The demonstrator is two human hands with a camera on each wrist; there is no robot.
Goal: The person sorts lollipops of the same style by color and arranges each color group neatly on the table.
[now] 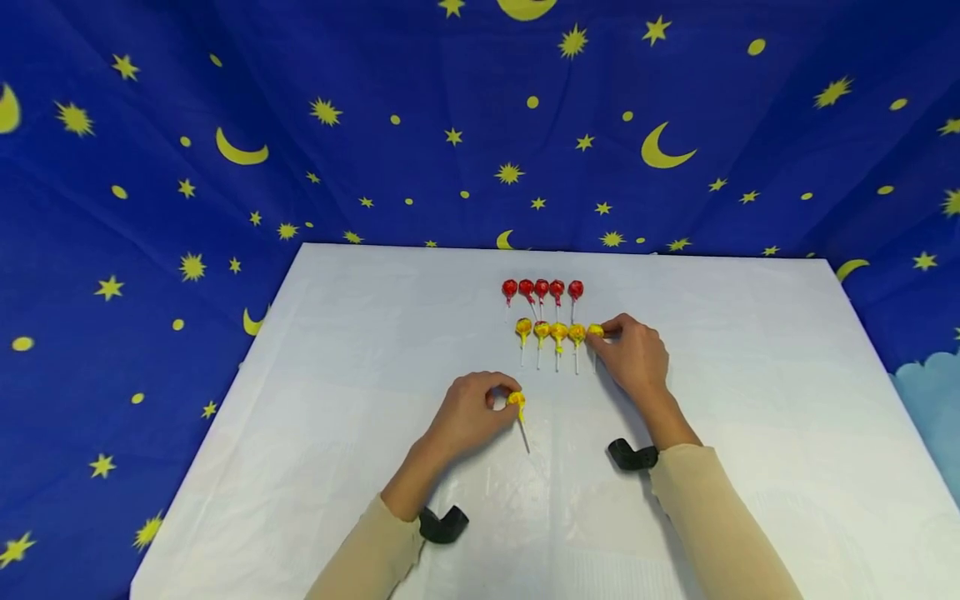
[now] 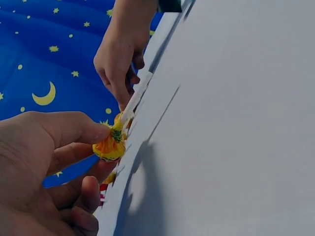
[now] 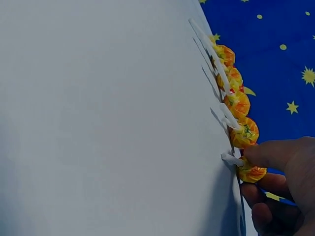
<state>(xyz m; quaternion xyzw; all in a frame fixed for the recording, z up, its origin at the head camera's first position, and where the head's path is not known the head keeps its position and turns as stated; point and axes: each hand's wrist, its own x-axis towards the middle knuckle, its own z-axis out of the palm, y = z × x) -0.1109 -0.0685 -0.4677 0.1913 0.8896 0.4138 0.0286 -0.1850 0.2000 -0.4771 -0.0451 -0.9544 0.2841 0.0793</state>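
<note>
My left hand pinches a yellow-wrapped lollipop by its head between thumb and finger. It hangs over the table in front of the rows, its white stick pointing toward me. At the right end of a row of several yellow lollipops, my right hand grips the last yellow lollipop by its head. That one lies beside its neighbour, stick toward me. Behind them runs a row of several red lollipops, with a wider gap before the rightmost.
A white-covered table carries the lollipops. Dark blue cloth with yellow moons and stars hangs behind the table and along its sides. A black curved piece sits at the left wrist, and another black piece at the right wrist.
</note>
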